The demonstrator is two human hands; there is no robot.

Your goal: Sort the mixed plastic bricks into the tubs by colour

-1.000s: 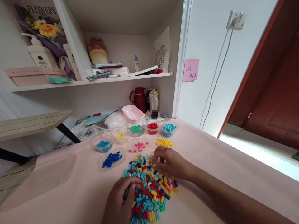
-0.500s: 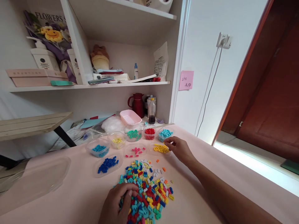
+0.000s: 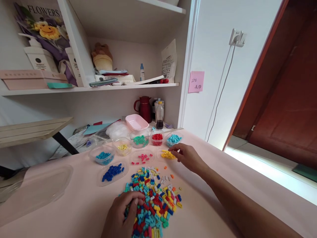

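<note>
A heap of mixed small toy building bricks (image 3: 151,206) lies on the pink tabletop. My left hand (image 3: 123,211) rests at the heap's left side, fingers curled and thumb close to the index finger; whatever they hold, if anything, is hidden. My right hand (image 3: 187,158) hovers at the right edge of a shallow clear tray of yellow bricks (image 3: 167,154), fingers bent and a little apart, with no brick visible in them. Left of that tray is a tray of pink bricks (image 3: 142,158). Dark blue bricks (image 3: 112,172) fill another tray nearer my left hand.
Behind stand clear tubs of light blue bricks (image 3: 174,139), red bricks (image 3: 157,138), green bricks (image 3: 140,140), pale yellow bricks (image 3: 122,147) and blue bricks (image 3: 103,157). A clear lid (image 3: 47,185) lies left. Further back are a pink basin (image 3: 137,123), a red jug (image 3: 145,109) and a bottle (image 3: 159,115).
My right hand's fingers have shifted slightly left over the yellow bricks' tray. My left hand stays at the heap. The whole view has shifted a little.
</note>
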